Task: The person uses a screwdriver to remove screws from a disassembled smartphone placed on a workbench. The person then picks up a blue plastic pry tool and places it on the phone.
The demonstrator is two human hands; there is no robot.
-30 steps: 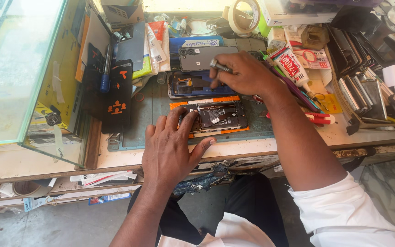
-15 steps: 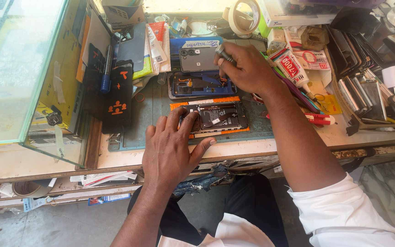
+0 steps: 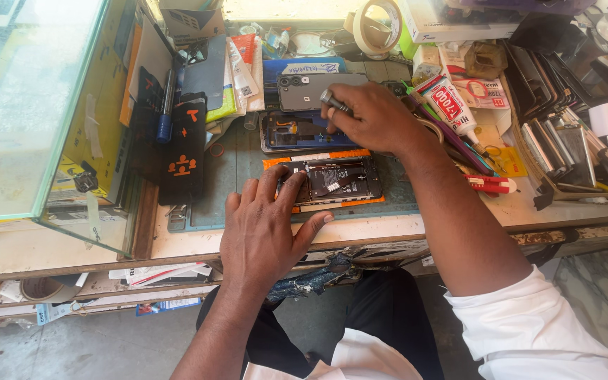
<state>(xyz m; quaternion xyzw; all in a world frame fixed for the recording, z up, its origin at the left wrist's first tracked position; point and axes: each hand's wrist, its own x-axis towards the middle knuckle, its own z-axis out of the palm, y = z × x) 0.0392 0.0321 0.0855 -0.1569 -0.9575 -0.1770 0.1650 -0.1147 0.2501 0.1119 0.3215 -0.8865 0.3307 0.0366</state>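
An opened phone [image 3: 336,179] with its insides showing lies on an orange-edged holder on a green work mat [image 3: 230,176]. My left hand [image 3: 265,229] rests flat on the mat, its fingertips pressing the phone's left end. My right hand [image 3: 374,116] is farther back, closed around a small metal screwdriver [image 3: 333,100] whose tip points over a second opened phone [image 3: 297,131]. A grey phone back cover [image 3: 307,90] lies just behind it.
A glass case [image 3: 36,105] stands at the left. A black pouch [image 3: 181,151] lies beside the mat. A glue tube [image 3: 452,105], a tape roll [image 3: 374,24], boxes and stacked phone parts [image 3: 564,141] crowd the right and back. The bench edge [image 3: 388,236] runs below the mat.
My right hand has shifted a little back and to the right with the screwdriver, away from the second phone's middle. My left hand has stayed on the front phone.
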